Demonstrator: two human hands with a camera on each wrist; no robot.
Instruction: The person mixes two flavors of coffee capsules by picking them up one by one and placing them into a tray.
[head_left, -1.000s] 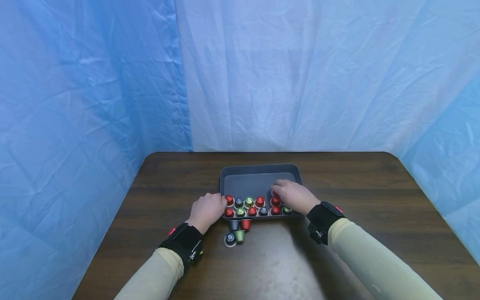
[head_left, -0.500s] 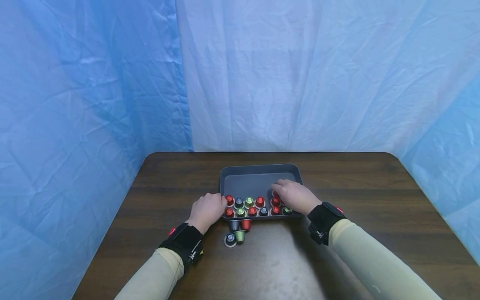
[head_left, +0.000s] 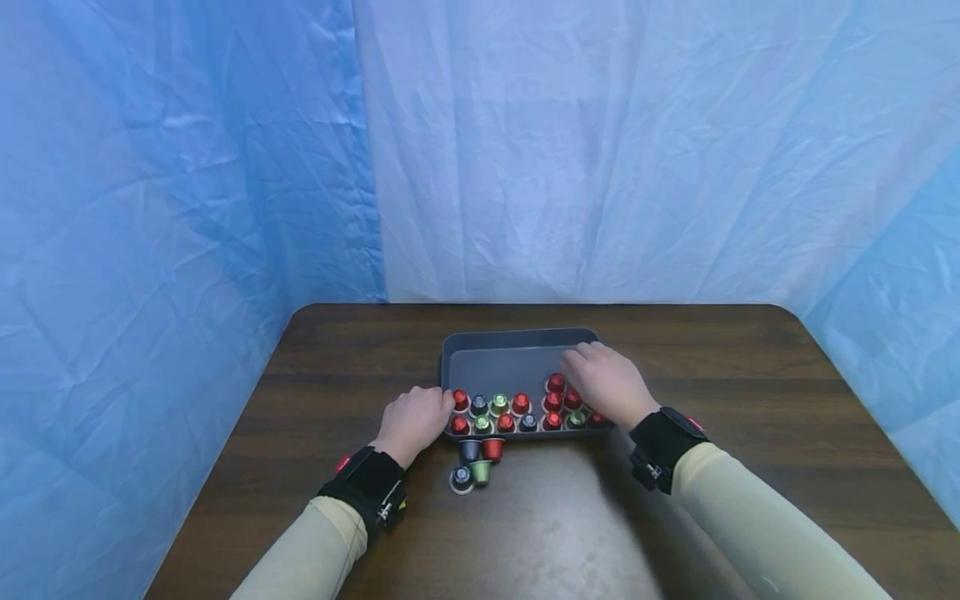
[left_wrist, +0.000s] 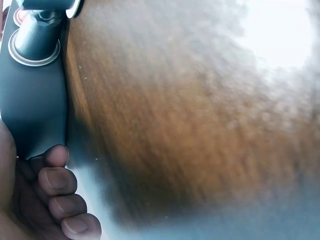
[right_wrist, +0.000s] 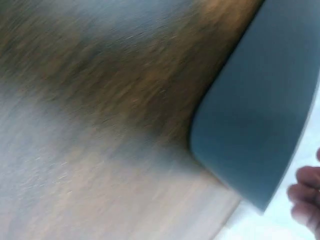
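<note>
A dark grey tray (head_left: 498,363) holds rows of coffee capsules, among them a red capsule (head_left: 556,382), a green capsule (head_left: 577,418) and a navy capsule (head_left: 528,422). My left hand (head_left: 417,421) grips the tray's left edge; in the left wrist view its fingers (left_wrist: 57,181) curl at the tray wall (left_wrist: 35,102). Over the tray's right side hangs my right hand (head_left: 609,383), close to the red capsules. Its fingertips are hidden from above, and the right wrist view shows only part of its fingers (right_wrist: 304,195) past the tray wall (right_wrist: 255,105).
Just in front of the tray, on the wooden table (head_left: 547,533), lie a dark capsule (head_left: 469,451), a red capsule (head_left: 492,449), a green capsule (head_left: 480,472) and an upright navy capsule (head_left: 461,478). Blue and white sheets (head_left: 585,150) hang behind the table.
My right hand has shifted right and slightly away from me, uncovering a red capsule at the far end of its column and more capsules on the right. The left hand keeps its place.
</note>
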